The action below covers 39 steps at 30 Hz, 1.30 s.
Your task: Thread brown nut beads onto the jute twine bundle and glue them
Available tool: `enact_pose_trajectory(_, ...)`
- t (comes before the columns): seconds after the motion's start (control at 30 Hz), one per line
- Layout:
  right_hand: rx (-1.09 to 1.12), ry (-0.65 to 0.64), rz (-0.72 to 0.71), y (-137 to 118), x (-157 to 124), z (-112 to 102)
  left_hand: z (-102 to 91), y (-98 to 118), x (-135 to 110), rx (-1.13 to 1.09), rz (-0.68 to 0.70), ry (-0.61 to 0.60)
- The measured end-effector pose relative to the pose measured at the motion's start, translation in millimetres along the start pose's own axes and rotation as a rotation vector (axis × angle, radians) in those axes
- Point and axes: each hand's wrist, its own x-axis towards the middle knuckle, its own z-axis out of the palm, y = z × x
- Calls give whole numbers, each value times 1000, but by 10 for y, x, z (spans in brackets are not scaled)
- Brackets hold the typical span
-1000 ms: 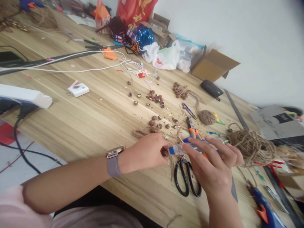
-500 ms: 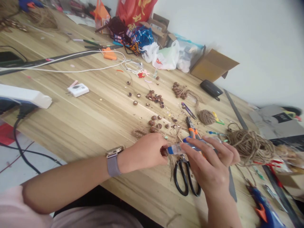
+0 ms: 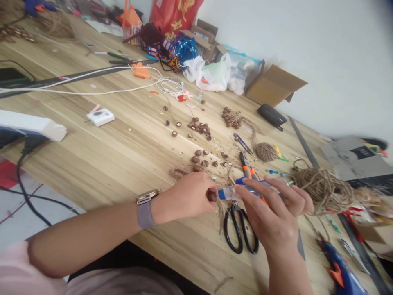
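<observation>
My left hand [image 3: 187, 196] is closed in a pinch on a small dark brown nut [image 3: 211, 196] with jute strands hanging under it. My right hand [image 3: 270, 215] grips a clear glue tube with a blue nozzle [image 3: 229, 193], its tip touching the nut. Both hands hover just above the wooden table [image 3: 123, 151], over black-handled scissors [image 3: 238, 229]. Loose brown nuts [image 3: 199, 127] lie scattered beyond the hands.
A tangle of jute twine [image 3: 322, 188] and a small twine ball [image 3: 265, 151] lie to the right. Orange-handled pliers [image 3: 247, 166], a blue glue gun [image 3: 340, 272], a power strip [image 3: 30, 125], white cables [image 3: 92, 84], a cardboard box [image 3: 274, 84] and bags [image 3: 211, 73] crowd the table.
</observation>
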Motion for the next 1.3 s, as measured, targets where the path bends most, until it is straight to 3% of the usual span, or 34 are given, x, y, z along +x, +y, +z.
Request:
enact_pose_trajectory(0.5, -31, -23, -58, 4, 42, -30, -12, 19, 3, 22, -4, -7)
enact_pose_trajectory(1.3, -25, 4, -8, 16, 45, -18, -49, 62, 28, -33, -46, 50)
